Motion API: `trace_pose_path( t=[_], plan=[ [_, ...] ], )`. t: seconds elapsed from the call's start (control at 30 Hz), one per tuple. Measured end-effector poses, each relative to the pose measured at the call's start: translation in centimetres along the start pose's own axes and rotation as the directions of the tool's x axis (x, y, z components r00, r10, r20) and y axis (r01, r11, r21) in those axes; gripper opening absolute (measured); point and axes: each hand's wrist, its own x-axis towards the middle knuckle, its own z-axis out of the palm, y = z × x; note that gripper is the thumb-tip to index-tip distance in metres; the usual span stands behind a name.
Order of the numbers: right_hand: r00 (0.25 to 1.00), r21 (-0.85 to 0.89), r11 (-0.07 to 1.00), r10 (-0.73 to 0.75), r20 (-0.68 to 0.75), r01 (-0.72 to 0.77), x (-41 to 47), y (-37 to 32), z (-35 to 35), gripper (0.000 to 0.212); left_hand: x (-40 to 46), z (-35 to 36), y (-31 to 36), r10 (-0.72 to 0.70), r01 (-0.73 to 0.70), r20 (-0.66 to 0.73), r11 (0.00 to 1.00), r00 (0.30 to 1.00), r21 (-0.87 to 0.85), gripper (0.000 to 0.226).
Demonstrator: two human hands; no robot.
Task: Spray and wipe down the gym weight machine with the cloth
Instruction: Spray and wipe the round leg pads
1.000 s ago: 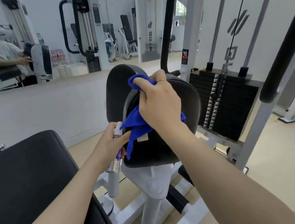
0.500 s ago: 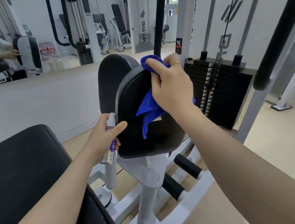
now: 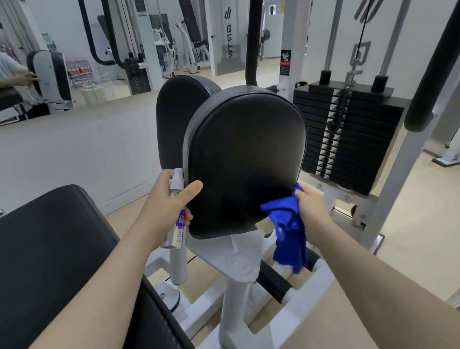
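Observation:
A black padded leg pad [image 3: 245, 155] of the white weight machine stands upright in the middle. My left hand [image 3: 169, 201] grips a small clear spray bottle [image 3: 176, 209] with a white cap and rests its thumb on the pad's left edge. My right hand [image 3: 311, 208] holds a blue cloth [image 3: 287, 231] at the pad's lower right corner; most of the cloth hangs loose below the pad. A second black pad [image 3: 180, 122] stands just behind the first.
A black seat cushion [image 3: 47, 267] fills the lower left. The black weight stack [image 3: 353, 134] with its guide rods stands at right, a black foam-covered bar [image 3: 445, 58] slanting in front. A wall mirror [image 3: 37, 52] shows a person and other machines. The white base frame [image 3: 237, 302] lies below.
My right hand has swept the cloth down from the pad's top edge to its lower right corner. My left hand has stayed on the pad's left edge with the bottle.

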Motion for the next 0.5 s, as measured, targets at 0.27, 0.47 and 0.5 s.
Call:
trace_pose_path(
  t=[0.27,0.47,0.5],
  plan=[
    [0.916,0.185,0.902,-0.360,-0.179,0.390,1.2,-6.8,-0.5,0.037,0.2,0.0,0.0,-0.017,0.018,-0.026,0.999,1.000,0.048,0.040],
    [0.873,-0.259,0.897,-0.420,-0.248,0.358,-1.7,0.1,2.2,0.039,-0.3,0.1,0.1,-0.012,0.014,-0.048,0.999,0.999,0.045,0.038],
    [0.874,-0.271,0.899,-0.412,-0.256,0.344,-2.0,0.4,2.3,0.039,-0.4,0.1,0.1,-0.012,0.014,-0.052,0.999,0.999,0.047,0.037]
  ],
)
